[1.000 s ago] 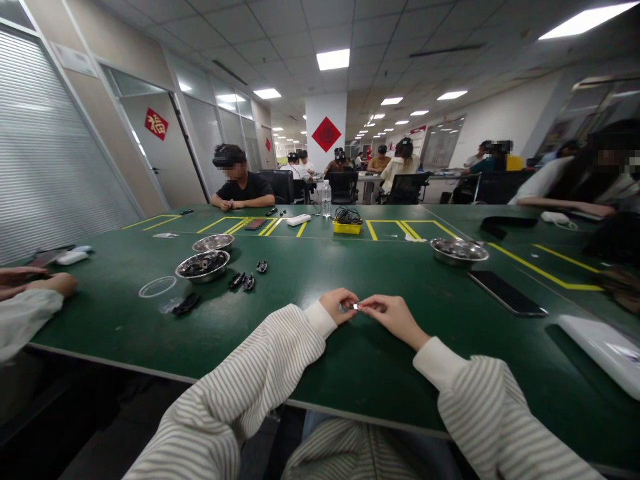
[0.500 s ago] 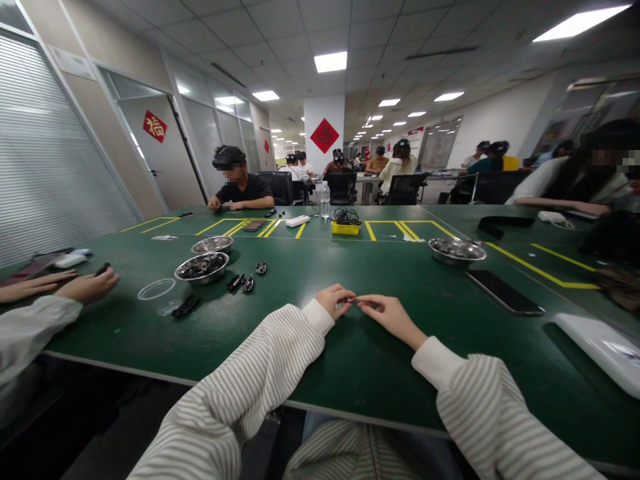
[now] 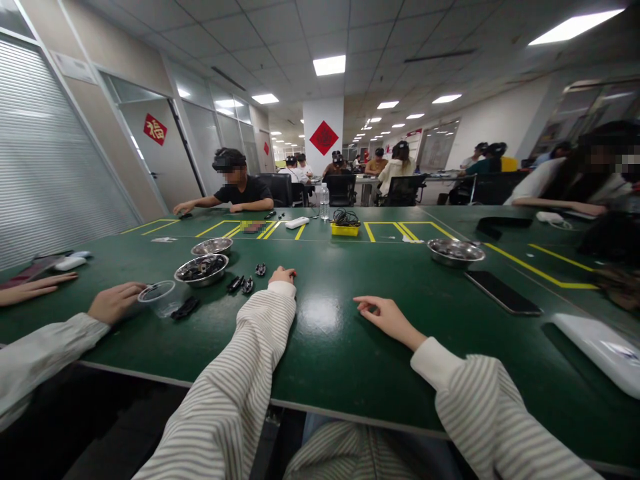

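My left hand is stretched forward over the green table, fingers closed; what it holds, if anything, is hidden. It is just right of a few small black parts lying beside a steel bowl filled with more of them. My right hand rests on the table nearer to me, fingers loosely curled in a pinch with nothing visible in them. Both arms wear striped sleeves.
At the left a co-worker's hand touches a clear plastic cup. A second bowl stands behind the first, and another bowl at the right. A black phone and a white device lie right. Other people sit around.
My hands were together pinching a small part; the left hand has now moved forward and left toward the black parts. The co-worker's hand has moved right to the clear cup.
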`<state>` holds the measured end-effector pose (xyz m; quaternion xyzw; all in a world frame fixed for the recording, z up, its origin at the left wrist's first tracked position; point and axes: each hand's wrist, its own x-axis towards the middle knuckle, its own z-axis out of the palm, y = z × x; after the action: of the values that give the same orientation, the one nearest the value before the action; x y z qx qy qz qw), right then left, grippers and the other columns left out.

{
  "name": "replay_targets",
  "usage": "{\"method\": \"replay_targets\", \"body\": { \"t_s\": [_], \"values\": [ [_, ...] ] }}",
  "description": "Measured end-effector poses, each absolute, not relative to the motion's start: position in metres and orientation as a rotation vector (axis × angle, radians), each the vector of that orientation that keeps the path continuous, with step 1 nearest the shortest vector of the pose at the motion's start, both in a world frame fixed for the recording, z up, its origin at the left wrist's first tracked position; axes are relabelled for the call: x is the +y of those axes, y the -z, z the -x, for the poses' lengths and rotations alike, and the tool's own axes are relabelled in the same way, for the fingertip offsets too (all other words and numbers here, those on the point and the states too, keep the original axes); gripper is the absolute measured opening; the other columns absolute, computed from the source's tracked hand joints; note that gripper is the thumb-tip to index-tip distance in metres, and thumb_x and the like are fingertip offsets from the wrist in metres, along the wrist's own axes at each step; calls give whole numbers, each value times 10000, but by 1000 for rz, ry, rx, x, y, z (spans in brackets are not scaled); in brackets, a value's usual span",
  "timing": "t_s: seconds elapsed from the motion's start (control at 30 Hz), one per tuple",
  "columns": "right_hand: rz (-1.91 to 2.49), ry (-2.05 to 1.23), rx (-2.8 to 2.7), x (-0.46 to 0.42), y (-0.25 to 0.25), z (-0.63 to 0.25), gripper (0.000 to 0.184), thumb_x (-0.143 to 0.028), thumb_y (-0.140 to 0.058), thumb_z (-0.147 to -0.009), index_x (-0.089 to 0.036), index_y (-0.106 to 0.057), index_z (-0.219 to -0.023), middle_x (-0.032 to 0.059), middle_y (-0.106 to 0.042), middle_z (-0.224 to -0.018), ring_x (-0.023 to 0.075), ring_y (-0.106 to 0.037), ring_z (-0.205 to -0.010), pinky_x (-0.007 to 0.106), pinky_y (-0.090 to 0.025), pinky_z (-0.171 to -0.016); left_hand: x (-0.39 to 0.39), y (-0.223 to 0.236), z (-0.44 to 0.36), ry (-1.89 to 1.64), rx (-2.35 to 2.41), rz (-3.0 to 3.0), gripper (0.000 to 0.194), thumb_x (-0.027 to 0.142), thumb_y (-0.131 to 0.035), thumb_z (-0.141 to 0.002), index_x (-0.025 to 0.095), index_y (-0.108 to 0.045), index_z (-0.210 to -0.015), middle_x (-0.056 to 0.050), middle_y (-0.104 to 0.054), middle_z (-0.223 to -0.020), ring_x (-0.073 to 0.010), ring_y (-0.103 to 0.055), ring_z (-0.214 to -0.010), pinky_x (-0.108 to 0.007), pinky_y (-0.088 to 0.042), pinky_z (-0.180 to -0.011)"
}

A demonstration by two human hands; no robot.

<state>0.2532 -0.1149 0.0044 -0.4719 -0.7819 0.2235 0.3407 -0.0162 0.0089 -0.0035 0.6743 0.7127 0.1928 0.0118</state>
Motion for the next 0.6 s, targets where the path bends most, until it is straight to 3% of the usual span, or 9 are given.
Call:
{"method": "replay_targets", "body": {
  "t_s": [0.23,0.33,0.43,0.6],
  "values": [
    [1211,-595,-2049,-115,-5,-253,323,-189,-477,-701,-179,-548,-1016,30,-622,-793,108,-563,-661,201,-434,-556,1,3,14,-692,2270,-2134,363,153,-472,-723,176,-481,-1086,-104,-422,-1001,-251,-326,-934,-369,-303,-726],
    [1218,-601,-2056,-115,-4,-253,331,-188,-481,-694,-178,-545,-1019,32,-623,-795,106,-562,-651,198,-431,-543,0,4,11,-732,2135,-2309,305,166,-522,-695,203,-545,-997,-68,-444,-1030,-264,-247,-1015,-403,-238,-818],
    [1220,-600,-2065,-114,-4,-253,332,-192,-488,-687,-179,-551,-1013,34,-625,-798,106,-561,-641,197,-430,-536,3,6,7,-708,1940,-2478,168,212,-514,-714,226,-609,-852,-44,-523,-912,-253,-261,-1017,-416,-203,-845],
    [1237,-564,-2040,-114,-4,-253,292,-233,-469,-706,-173,-577,-970,34,-630,-765,112,-564,-629,205,-427,-540,-9,9,-20,-637,1632,-2666,139,295,-530,-694,232,-626,-772,-34,-571,-802,-221,-350,-927,-374,-279,-782]
  ]
}}
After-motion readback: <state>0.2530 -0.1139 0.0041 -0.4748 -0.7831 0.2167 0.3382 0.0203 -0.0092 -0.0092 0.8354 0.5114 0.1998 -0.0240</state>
